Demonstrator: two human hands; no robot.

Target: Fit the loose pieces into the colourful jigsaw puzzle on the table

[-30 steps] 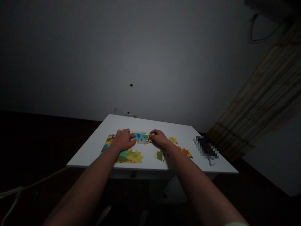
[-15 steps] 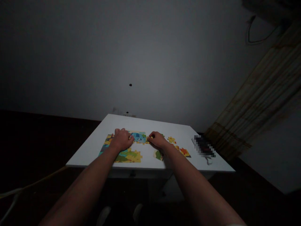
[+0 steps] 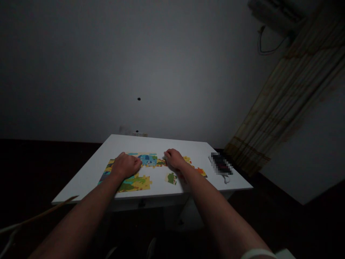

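A partly joined jigsaw puzzle [image 3: 136, 182] with bright animal pictures lies on the white table. My left hand [image 3: 126, 165] rests on its left part, fingers curled; what is under them is hidden. A blue section [image 3: 147, 160] of the puzzle shows just right of that hand. Beside it is a yellow-brown puzzle piece [image 3: 161, 163], whose right side my right hand [image 3: 174, 158] covers, thumb and fingers pinched at its edge. A loose green puzzle piece [image 3: 171, 178] lies nearer the front edge. Orange pieces [image 3: 201, 171] and a yellow piece [image 3: 187, 158] lie beyond my right wrist.
The white table [image 3: 88, 180] stands near a grey wall [image 3: 172, 72]. At its right side sits a dark blurred object [image 3: 221, 163] with a pale loop [image 3: 226, 178]. A curtain [image 3: 264, 108] hangs on the right, and a thin yellowish strip [image 3: 40, 217] crosses at lower left.
The view has shifted, so the table sits further left. More of the yellow-brown piece beside the blue section now shows, as my right fingers sit slightly away from that section. My left hand stays on the puzzle.
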